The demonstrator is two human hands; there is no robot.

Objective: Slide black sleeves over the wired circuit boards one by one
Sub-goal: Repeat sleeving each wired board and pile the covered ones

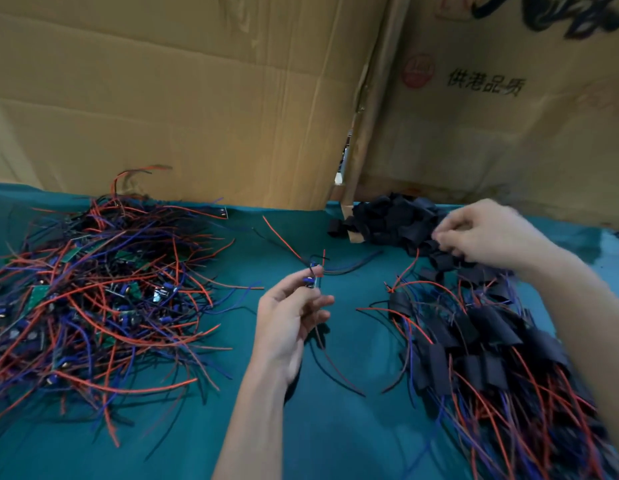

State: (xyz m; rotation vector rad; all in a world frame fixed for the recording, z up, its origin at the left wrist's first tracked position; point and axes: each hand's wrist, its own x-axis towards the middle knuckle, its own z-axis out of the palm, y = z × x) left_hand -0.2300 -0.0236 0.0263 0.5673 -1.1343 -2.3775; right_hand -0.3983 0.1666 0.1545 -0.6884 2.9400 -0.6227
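Your left hand pinches a board upright (wires clear), ready; your right hand plucks a sleeve.

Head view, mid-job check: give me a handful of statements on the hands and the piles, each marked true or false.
1. The left hand holds a wired circuit board up off the green cloth. True.
2. The right hand rests flat on the cloth, away from any pile. False: it reaches into the pile of loose black sleeves, fingers curled at them.
3. The board in the left hand already wears a black sleeve. False: it is bare.
4. The pile of unsleeved boards lies on the person's left. True.
5. Sleeved boards lie on the right, near the right forearm. True.
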